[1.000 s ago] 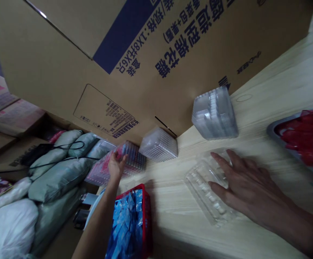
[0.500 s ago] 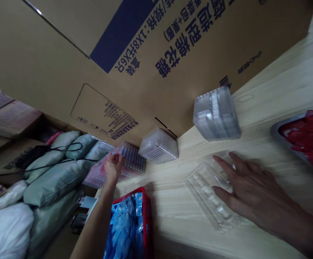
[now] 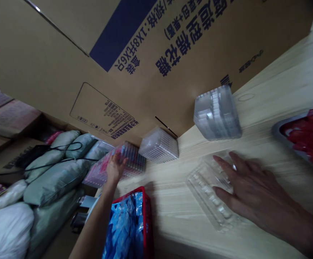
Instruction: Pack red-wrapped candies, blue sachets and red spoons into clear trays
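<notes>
My left hand point(image 3: 116, 168) reaches to a stack of pink and blue printed packs point(image 3: 132, 160), its fingers apart and over the pink tops. Whether it touches them is hard to tell. My right hand point(image 3: 245, 183) is spread, resting on a clear plastic tray point(image 3: 209, 194) on the wooden table. Beside the printed packs stands a stack of clear plastic boxes point(image 3: 159, 145). A second clear stack point(image 3: 217, 113) stands farther right, against the carton.
A large printed carton point(image 3: 151, 86) rises behind the table point(image 3: 172, 201). A red basket point(image 3: 146, 216) of blue packets is at the front. At the right edge a grey tray point(image 3: 283, 131) holds red packets. Grey-green bags point(image 3: 56, 183) lie at the left.
My left hand's fingers have gone from bunched together to apart over the printed packs. My right hand and the clear tray have hardly moved.
</notes>
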`<state>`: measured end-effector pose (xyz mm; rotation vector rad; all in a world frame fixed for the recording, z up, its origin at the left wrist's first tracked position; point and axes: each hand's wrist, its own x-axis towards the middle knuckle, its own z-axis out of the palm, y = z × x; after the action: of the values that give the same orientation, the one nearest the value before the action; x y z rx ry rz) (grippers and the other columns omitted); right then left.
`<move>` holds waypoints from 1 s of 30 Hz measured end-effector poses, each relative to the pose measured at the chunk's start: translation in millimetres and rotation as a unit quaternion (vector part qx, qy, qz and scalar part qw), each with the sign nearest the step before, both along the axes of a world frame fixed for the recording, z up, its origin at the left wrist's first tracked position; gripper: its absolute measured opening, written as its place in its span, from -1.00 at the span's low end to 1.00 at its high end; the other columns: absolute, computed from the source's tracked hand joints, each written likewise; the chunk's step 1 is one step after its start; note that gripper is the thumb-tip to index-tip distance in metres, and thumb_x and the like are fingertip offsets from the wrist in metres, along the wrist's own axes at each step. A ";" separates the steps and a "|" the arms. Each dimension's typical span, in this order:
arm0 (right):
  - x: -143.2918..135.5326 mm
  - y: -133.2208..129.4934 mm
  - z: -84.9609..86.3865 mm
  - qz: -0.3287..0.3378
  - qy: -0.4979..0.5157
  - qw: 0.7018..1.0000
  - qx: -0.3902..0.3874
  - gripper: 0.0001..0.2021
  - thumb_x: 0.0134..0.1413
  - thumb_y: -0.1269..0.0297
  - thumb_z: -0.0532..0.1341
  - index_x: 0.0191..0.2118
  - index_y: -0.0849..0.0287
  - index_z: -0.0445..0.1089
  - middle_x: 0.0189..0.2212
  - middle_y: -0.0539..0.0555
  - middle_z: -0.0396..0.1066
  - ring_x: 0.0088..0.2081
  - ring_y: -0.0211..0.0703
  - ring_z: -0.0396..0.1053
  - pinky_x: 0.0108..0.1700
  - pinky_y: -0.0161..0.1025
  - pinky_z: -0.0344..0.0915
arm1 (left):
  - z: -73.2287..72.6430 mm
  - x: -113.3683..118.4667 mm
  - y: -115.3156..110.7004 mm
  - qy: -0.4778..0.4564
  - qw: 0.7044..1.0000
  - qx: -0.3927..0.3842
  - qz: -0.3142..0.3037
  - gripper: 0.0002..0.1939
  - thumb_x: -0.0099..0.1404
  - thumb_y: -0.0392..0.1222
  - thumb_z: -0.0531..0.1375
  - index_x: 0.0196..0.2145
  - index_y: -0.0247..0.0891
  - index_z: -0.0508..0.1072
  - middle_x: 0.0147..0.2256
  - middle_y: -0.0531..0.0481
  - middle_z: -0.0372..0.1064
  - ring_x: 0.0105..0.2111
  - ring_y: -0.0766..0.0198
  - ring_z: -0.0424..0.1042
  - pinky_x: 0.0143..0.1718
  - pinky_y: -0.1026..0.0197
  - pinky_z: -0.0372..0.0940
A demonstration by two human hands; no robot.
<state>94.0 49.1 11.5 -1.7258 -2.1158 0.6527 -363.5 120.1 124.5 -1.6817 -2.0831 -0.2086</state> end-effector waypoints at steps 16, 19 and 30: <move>0.7 1.7 -10.9 0.005 0.012 1.000 0.006 -0.28 0.10 0.00 0.10 0.36 0.15 0.14 0.33 0.35 0.10 0.25 0.43 0.18 0.08 0.28 0.27 | -3.6 5.4 2.7 0.013 0.999 -0.016 0.034 -0.55 0.31 -0.04 0.15 0.10 -0.29 0.35 0.03 -0.28 0.44 -0.04 -0.04 0.48 -0.04 0.03 0.35; 0.2 2.2 -6.4 0.004 0.005 1.000 -0.011 -0.28 0.10 0.01 0.11 0.36 0.15 0.14 0.33 0.34 0.08 0.24 0.44 0.19 0.09 0.27 0.27 | -5.2 7.3 4.2 0.026 0.999 -0.019 0.044 -0.52 0.31 -0.06 0.13 0.12 -0.33 0.33 0.02 -0.32 0.42 -0.07 -0.06 0.48 -0.06 0.01 0.35; -0.1 2.7 2.9 0.003 0.004 1.000 -0.023 -0.27 0.05 0.05 0.16 0.35 0.14 0.17 0.32 0.32 0.12 0.22 0.49 0.19 0.07 0.28 0.27 | -7.9 35.8 14.3 0.131 0.987 -0.014 0.097 -0.39 0.22 0.04 0.22 0.13 -0.34 0.29 0.00 -0.35 0.35 0.02 -0.21 0.36 0.00 -0.13 0.25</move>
<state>94.0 51.8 14.3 -1.7392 -2.1170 0.7150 -327.7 134.4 116.6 -1.4225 -2.0396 0.0998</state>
